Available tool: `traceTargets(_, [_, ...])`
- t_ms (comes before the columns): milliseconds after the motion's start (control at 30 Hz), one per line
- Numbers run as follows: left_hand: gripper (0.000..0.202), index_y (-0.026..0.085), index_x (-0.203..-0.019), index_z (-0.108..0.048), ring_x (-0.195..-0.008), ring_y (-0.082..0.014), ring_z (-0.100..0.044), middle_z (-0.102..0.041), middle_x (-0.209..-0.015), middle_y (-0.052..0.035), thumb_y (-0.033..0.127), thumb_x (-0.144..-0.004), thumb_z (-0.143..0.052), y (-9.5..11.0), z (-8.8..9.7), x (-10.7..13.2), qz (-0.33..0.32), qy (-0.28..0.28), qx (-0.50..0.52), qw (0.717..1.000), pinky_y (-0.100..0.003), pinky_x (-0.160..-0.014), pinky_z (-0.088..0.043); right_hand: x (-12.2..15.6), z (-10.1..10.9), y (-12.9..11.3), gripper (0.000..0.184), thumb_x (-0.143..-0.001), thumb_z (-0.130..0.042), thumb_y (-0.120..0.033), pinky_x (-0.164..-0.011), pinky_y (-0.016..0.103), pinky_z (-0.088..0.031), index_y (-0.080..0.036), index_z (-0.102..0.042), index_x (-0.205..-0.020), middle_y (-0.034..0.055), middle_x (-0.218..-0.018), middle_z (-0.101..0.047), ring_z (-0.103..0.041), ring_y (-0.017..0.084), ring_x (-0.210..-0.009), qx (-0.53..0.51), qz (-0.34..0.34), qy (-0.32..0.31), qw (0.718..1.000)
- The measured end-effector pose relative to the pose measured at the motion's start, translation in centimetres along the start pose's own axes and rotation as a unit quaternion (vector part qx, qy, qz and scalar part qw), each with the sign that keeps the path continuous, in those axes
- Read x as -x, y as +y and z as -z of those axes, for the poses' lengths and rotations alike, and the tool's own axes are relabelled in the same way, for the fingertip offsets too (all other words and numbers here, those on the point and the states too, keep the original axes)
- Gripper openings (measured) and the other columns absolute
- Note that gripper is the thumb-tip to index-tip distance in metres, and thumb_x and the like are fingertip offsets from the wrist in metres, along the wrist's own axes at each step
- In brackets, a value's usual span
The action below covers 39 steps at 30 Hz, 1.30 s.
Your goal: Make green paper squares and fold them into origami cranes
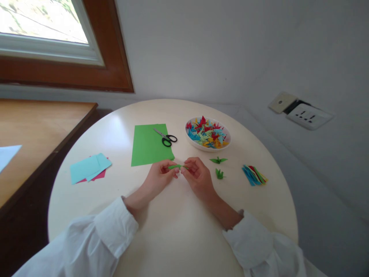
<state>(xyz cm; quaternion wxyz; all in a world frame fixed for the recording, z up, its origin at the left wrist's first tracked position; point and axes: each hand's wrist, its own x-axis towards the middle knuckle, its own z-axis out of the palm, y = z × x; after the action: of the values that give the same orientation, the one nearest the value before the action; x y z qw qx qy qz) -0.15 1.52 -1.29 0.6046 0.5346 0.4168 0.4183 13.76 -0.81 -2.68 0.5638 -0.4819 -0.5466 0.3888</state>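
Note:
Between my two hands is a small piece of folded green paper, held over the middle of the table. My left hand pinches its left end between thumb and fingers. At the other end, my right hand grips it with thumb and fingertips. Just right of my right hand lie two small green paper cranes, an upper crane with wings spread and a lower crane. A green sheet of paper lies beyond my left hand, with black-handled scissors partly on it.
On the round white table, a white bowl holds many colourful paper cranes. Coloured paper strips lie at the right, light blue and red paper sheets at the left. A wooden desk stands left; a wall socket is at right.

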Motion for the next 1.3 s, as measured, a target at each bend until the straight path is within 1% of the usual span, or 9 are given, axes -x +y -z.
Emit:
traceTargets(200, [0.022, 0.014, -0.073, -0.066, -0.052, -0.0104, -0.052, -0.062, -0.057, -0.0006, 0.034, -0.065, -0.071, -0.26, 0.12, -0.09, 0.012, 0.006, -0.014, 1.0, -0.021, -0.047, -0.035, -0.15, 0.34, 0.13, 0.014, -0.077, -0.057, -0.032, -0.06, 0.026, -0.045, -0.019, -0.057, -0.07, 0.0006, -0.068, -0.06, -0.055, 0.013, -0.063, 0.082, 0.005, 0.01, 0.997])
traceTargets(333, [0.022, 0.014, -0.06, -0.061, -0.049, -0.0087, -0.047, -0.057, -0.051, 0.0017, 0.033, -0.066, -0.071, -0.41, 0.3, -0.13, 0.0, 0.025, -0.014, 1.0, -0.021, -0.048, -0.033, -0.08, 0.35, -0.1, 0.015, -0.076, -0.058, -0.032, -0.056, 0.025, -0.042, -0.018, -0.058, -0.069, 0.0008, -0.066, -0.06, -0.052, 0.013, -0.059, 0.104, -0.006, 0.009, 0.994])
traceTargets(467, [0.024, 0.015, -0.056, -0.058, -0.052, -0.0086, -0.048, -0.056, -0.054, 0.0021, 0.032, -0.066, -0.071, -0.05, 0.26, 0.02, -0.001, 0.015, 0.019, 1.0, -0.021, -0.051, -0.034, -0.02, 0.31, -0.37, 0.016, -0.074, -0.058, -0.032, -0.053, 0.024, -0.04, -0.018, -0.058, -0.067, 0.0003, -0.063, -0.058, -0.05, 0.012, -0.057, 0.117, -0.011, 0.003, 0.993])
traceTargets(667, [0.024, 0.014, -0.057, -0.057, -0.05, -0.0072, -0.043, -0.051, -0.053, 0.0042, 0.032, -0.064, -0.071, -0.14, 0.23, -0.06, 0.016, 0.033, 0.032, 0.999, -0.02, -0.049, -0.031, -0.02, 0.32, -0.48, 0.015, -0.074, -0.056, -0.03, -0.051, 0.024, -0.038, -0.018, -0.059, -0.066, -0.0001, -0.061, -0.058, -0.048, 0.012, -0.055, 0.141, -0.014, -0.015, 0.99])
traceTargets(800, [0.022, 0.013, -0.064, -0.06, -0.053, -0.0078, -0.046, -0.055, -0.058, 0.0027, 0.032, -0.064, -0.071, -0.57, 0.33, -0.19, 0.013, 0.024, 0.047, 0.999, -0.02, -0.05, -0.032, -0.01, 0.3, -0.51, 0.015, -0.073, -0.056, -0.03, -0.051, 0.023, -0.038, -0.018, -0.058, -0.065, -0.0001, -0.062, -0.059, -0.048, 0.011, -0.054, 0.141, -0.013, -0.022, 0.99])
traceTargets(967, [0.026, 0.015, -0.061, -0.053, -0.044, -0.0045, -0.033, -0.043, -0.051, 0.0068, 0.035, -0.067, -0.068, -0.44, 0.32, -0.05, 0.006, 0.026, 0.016, 1.0, -0.018, -0.043, -0.023, 0.02, 0.25, -0.69, 0.016, -0.074, -0.056, -0.031, -0.051, 0.023, -0.037, -0.018, -0.058, -0.065, -0.0001, -0.061, -0.059, -0.048, 0.011, -0.054, 0.143, -0.011, -0.022, 0.989])
traceTargets(1067, [0.026, 0.014, -0.062, -0.052, -0.045, -0.0043, -0.032, -0.042, -0.051, 0.0067, 0.035, -0.068, -0.067, -0.33, 0.25, -0.04, -0.009, 0.034, -0.003, 0.999, -0.018, -0.043, -0.022, -0.01, 0.23, -0.7, 0.019, -0.075, -0.056, -0.033, -0.052, 0.024, -0.038, -0.018, -0.056, -0.064, -0.0002, -0.061, -0.058, -0.049, 0.012, -0.055, 0.13, -0.012, -0.012, 0.991])
traceTargets(1200, [0.026, 0.013, -0.077, -0.061, -0.046, -0.0056, -0.036, -0.047, -0.051, 0.0059, 0.035, -0.068, -0.068, -0.44, 0.09, 0.03, -0.018, 0.009, -0.022, 1.0, -0.019, -0.043, -0.024, -0.16, 0.23, -0.57, 0.019, -0.074, -0.058, -0.036, -0.054, 0.024, -0.04, -0.018, -0.057, -0.068, 0.0003, -0.065, -0.06, -0.052, 0.012, -0.057, 0.092, -0.016, 0.014, 0.995])
traceTargets(1300, [0.035, 0.013, -0.096, -0.058, -0.046, -0.0063, -0.04, -0.054, -0.052, 0.0051, 0.033, -0.069, -0.068, -0.41, -0.09, 0.34, -0.033, -0.031, -0.027, 0.999, -0.018, -0.045, -0.028, -0.26, 0.26, -0.52, 0.019, -0.072, -0.059, -0.037, -0.054, 0.024, -0.041, -0.018, -0.059, -0.07, 0.0007, -0.066, -0.061, -0.053, 0.013, -0.059, 0.086, -0.027, 0.007, 0.996])
